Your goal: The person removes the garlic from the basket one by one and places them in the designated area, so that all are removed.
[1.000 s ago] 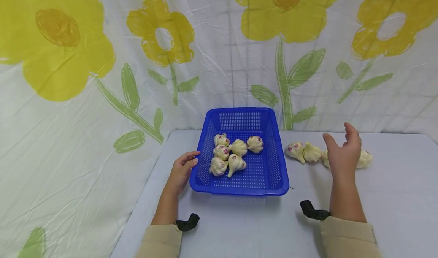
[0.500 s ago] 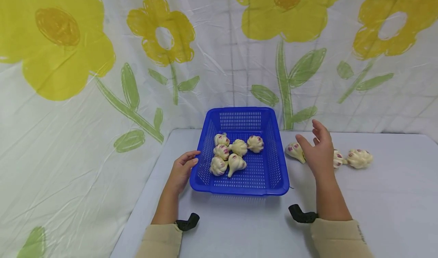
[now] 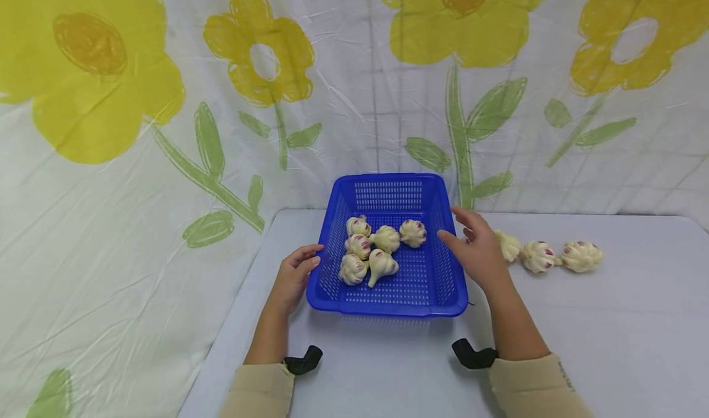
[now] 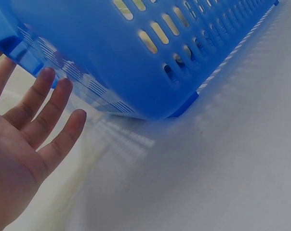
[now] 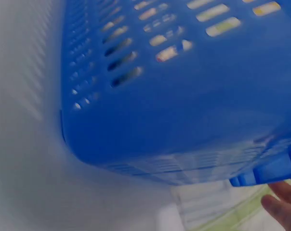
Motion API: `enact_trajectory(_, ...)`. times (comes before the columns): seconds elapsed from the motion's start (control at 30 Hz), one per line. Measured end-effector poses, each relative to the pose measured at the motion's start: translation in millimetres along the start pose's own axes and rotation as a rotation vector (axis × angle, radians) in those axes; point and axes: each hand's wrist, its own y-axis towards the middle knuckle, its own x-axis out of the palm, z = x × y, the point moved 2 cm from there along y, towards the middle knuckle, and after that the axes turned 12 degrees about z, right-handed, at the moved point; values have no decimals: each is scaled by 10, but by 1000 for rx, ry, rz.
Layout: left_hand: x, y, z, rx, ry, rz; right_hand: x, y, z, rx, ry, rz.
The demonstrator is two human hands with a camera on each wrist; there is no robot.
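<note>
Blue basket [image 3: 388, 311]: my right hand [image 3: 480, 252] is newly at its three o'clock side, my left hand [image 3: 292, 276] at nine (fingers apart, neither clamped), so I flank it.

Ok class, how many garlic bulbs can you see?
9: six bulbs in the blue basket, three bulbs on the table to its right; the right hand may hide more.
</note>
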Motion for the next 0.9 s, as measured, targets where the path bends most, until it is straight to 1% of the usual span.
enact_trajectory(0.07, -4, -4, 5, 1, 1, 0, 44, -8, -4, -19, -18, -39)
enact_trajectory(0.13, -9, -5, 8, 0, 2, 3, 80, -18, -8, -32, -59, -71)
enact_trajectory(0.23, -17, -4, 9, -3, 0, 9, 117, -37, -47, -53, -132, -90)
enact_trajectory(0.3, -22, -2, 9, -3, -3, 12, 138, -53, -76, -66, -160, -98)
enact_trajectory(0.53, -30, -4, 8, -4, 5, 18, 213, -97, -174, -103, -167, -180)
enact_trajectory(0.77, -12, 10, -4, -2, -2, -3, 202, -118, -245, -112, -153, -217)
enact_trajectory(0.9, -17, 15, -16, -6, 8, 7, 222, -93, -261, -151, -172, -249)
